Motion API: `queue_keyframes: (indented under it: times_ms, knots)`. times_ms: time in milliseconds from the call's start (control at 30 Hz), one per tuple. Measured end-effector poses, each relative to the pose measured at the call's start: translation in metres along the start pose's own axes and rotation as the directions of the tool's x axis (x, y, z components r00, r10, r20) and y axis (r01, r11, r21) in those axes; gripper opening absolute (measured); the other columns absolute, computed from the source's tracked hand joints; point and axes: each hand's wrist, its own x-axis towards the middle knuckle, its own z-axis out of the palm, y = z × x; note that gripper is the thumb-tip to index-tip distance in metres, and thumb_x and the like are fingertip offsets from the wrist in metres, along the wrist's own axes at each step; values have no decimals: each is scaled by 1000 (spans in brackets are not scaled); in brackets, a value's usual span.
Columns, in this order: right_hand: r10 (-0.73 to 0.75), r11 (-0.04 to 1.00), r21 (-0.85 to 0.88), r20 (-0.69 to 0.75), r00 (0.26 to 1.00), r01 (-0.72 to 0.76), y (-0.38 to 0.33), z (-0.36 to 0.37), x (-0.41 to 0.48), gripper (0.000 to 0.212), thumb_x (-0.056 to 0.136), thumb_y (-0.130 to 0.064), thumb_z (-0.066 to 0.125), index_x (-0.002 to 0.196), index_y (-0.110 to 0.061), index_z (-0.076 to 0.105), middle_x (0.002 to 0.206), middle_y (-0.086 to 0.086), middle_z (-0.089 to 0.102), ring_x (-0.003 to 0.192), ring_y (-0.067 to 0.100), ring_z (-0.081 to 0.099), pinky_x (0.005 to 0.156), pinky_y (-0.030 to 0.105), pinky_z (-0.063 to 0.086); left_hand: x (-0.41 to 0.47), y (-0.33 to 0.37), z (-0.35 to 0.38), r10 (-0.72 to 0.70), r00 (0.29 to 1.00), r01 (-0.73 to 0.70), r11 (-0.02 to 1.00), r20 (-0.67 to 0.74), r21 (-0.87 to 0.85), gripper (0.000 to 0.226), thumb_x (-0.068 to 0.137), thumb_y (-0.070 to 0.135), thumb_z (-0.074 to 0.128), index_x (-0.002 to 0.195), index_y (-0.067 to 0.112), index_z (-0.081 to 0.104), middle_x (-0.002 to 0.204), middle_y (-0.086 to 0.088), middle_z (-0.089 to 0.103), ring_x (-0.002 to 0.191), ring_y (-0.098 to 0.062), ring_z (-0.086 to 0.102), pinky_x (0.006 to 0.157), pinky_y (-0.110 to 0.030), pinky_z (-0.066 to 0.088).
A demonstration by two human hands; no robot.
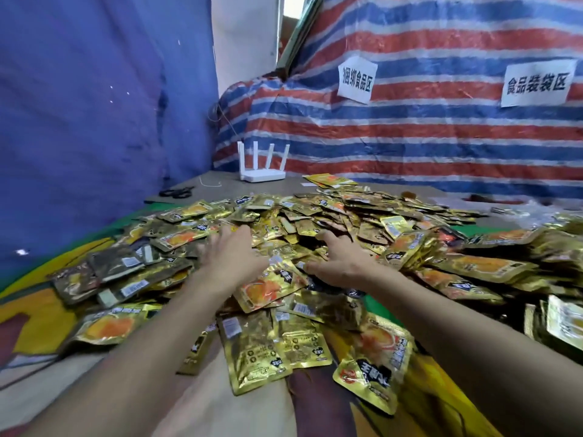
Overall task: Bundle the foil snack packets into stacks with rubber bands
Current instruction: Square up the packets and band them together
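Your left hand (235,252) rests on the pile of foil packets (315,216), fingers spread, grip empty. Your right hand (339,263) lies beside it, fingers straight, grip likewise empty.

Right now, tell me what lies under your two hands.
Under the left hand and right hand lie gold foil snack packets, heaped loosely. Whatever is beneath the heap is hidden.

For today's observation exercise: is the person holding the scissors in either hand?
No, the scissors lie far off on the table, while the left hand and right hand rest on the packets.
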Motion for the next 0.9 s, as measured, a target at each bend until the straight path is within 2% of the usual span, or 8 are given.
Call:
queue_keyframes:
  times_ms: [133, 233, 333, 467, 567, 667, 800, 900]
  knots:
    - [4, 1000, -11, 113, 994, -2, -3, 10, 13, 85, 85, -61, 60, 157, -43, 17, 167, 16, 13, 151, 41, 19, 117, 62, 26, 23, -14, -5, -145, 988, 140, 984, 42, 108, 81, 84, 63, 65, 148, 22, 37, 158, -19, 28, 143, -47, 27, 113, -66, 25]
    - [-16, 999, -42, 176, 984, 23, -9, 14, 18, 78, 85, -54, 48, 154, -55, 13, 169, 6, 11, 151, 43, 13, 116, 69, 16, 41, -21, 0, -178, 971, 154, 977, 163, 147, 98, 84, 68, 62, 158, 22, 18, 165, -19, 13, 147, -51, 18, 115, -69, 22]
    - [-14, 990, -134, 209, 978, 42, -14, 17, 23, 73, 88, -41, 40, 153, -57, 12, 168, 5, 14, 153, 42, 6, 115, 69, 8, 51, -22, 11, -176, 950, 123, 970, 258, 208, 83, 92, 66, 47, 159, 25, 19, 165, -18, 16, 147, -52, 16, 115, -69, 21]
    - [-10, 951, -293, 299, 954, 102, -20, 8, 29, 75, 91, -36, 45, 155, -56, 10, 167, 9, 7, 154, 41, -2, 116, 70, 14, 52, -13, 16, -7, 991, -30, 958, 130, 285, 42, 100, 41, 47, 131, 14, 55, 134, -14, 58, 124, -38, 54, 105, -55, 44]
    - [0, 908, -387, 381, 924, 160, -28, -3, 33, 87, 87, -26, 60, 157, -49, 14, 164, 9, 14, 147, 44, 24, 112, 65, 34, 54, -5, 10, 101, 981, -154, 924, 165, 351, 20, 96, 30, 55, 108, 14, 54, 113, -9, 61, 110, -32, 59, 95, -45, 51]
    - [-90, 869, -432, 343, 935, 242, -31, -4, 31, 72, 88, -16, 65, 152, -26, 36, 152, 10, 35, 123, 34, 55, 99, 50, 52, 54, 1, 6, 144, 974, -206, 887, 176, 414, 17, 94, 17, 54, 110, 11, 50, 104, -8, 58, 97, -29, 57, 78, -37, 49]
    - [-236, 804, -503, 220, 947, 317, -30, 7, 22, 48, 93, -13, 60, 136, -10, 41, 122, 12, 58, 100, 32, 61, 74, 40, 50, 51, 5, 19, 153, 983, -183, 888, 104, 421, 28, 93, 15, 55, 121, 13, 53, 122, -10, 59, 113, -31, 59, 92, -44, 51]
    - [-344, 785, -508, 117, 932, 354, -25, 16, 15, 40, 92, -2, 56, 129, -6, 43, 111, 13, 61, 93, 34, 64, 68, 41, 51, 44, 2, 28, 165, 986, -162, 903, 28, 397, 36, 93, 16, 60, 127, 12, 49, 127, -10, 54, 117, -35, 58, 93, -48, 52]
